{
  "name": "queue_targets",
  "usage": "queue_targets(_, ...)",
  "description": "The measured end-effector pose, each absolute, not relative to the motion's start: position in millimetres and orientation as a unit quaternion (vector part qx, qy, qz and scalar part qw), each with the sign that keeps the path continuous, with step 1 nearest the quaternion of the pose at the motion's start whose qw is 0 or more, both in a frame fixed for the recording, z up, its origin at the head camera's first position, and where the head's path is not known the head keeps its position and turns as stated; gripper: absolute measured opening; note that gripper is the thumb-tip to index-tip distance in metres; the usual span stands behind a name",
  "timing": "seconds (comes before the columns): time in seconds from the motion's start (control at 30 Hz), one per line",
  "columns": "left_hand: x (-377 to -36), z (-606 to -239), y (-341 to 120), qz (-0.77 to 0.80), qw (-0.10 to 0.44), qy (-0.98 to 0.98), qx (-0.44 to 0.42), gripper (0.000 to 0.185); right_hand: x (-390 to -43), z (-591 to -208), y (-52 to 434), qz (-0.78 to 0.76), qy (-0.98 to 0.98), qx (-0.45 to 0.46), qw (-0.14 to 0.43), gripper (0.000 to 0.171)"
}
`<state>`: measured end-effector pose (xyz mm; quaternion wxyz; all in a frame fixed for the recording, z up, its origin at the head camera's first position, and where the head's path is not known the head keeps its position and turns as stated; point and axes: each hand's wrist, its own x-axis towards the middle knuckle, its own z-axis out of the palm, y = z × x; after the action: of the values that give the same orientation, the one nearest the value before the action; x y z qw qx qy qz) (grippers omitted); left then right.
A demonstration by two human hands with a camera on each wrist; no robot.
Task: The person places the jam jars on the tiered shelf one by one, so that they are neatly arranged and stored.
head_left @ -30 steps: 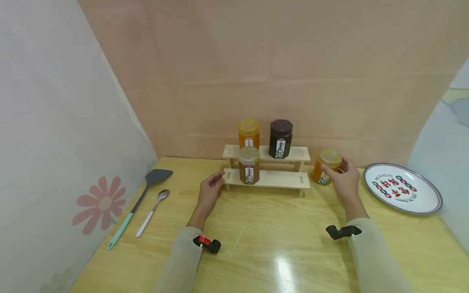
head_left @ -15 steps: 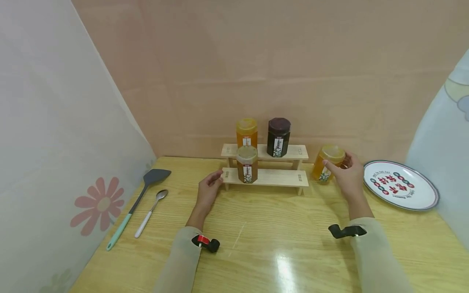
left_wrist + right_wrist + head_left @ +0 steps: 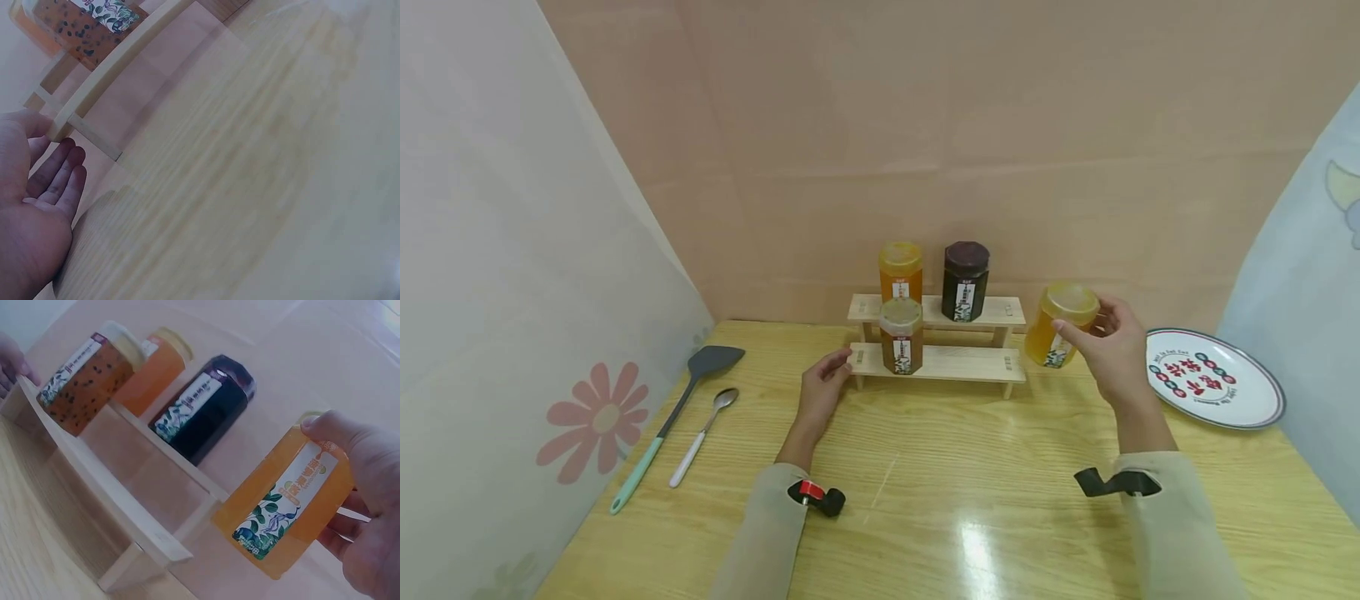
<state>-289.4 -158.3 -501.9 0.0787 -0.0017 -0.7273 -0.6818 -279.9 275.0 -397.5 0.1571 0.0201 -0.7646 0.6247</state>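
My right hand (image 3: 1112, 346) grips a jar of orange-yellow jam (image 3: 1060, 325) with a yellow lid, thumb on the near side. The jar is tilted and held off the table, right of a two-step wooden rack (image 3: 970, 364). In the right wrist view its labelled side (image 3: 290, 497) shows beside the rack's end. My left hand (image 3: 822, 385) pinches the left end of the rack's lower step, which the left wrist view shows at the fingertips (image 3: 76, 153). On that step stands a brown seeded jar (image 3: 902, 337). An orange jar (image 3: 901, 267) and a dark purple jar (image 3: 966, 283) occupy the upper step.
A grey spatula with a mint handle (image 3: 673, 417) and a spoon with a white handle (image 3: 703, 437) lie on the left. At the right sits an oval white plate (image 3: 1255, 400). Cloth walls (image 3: 1000, 125) enclose the wooden table (image 3: 925, 500) behind and at both sides.
My right hand has raised the orange-yellow jar off the table and tilted it, bringing it slightly nearer the rack. My left hand stays at the rack's left end. The head view has shifted slightly.
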Motion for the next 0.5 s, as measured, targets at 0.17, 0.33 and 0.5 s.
queue_targets(0.17, -289.3, -502.6, -158.5, -0.687, 0.077, -0.722, -0.005, 0.032, -276.8, -395.6, 260.5, 0.577, -0.802, 0.030, 0.152, 0.070)
queue_targets(0.33, -287.4, -502.6, -158.8, -0.683, 0.068, -0.727, 0.002, 0.031, -276.8, -398.6, 242.1, 0.564, -0.814, 0.039, 0.130, 0.075)
queue_targets(0.5, -287.2, -501.9, -158.4, -0.682, 0.069, -0.728, -0.001, 0.031, -279.0, -402.5, 224.4, 0.568, -0.814, 0.060, 0.110, 0.076)
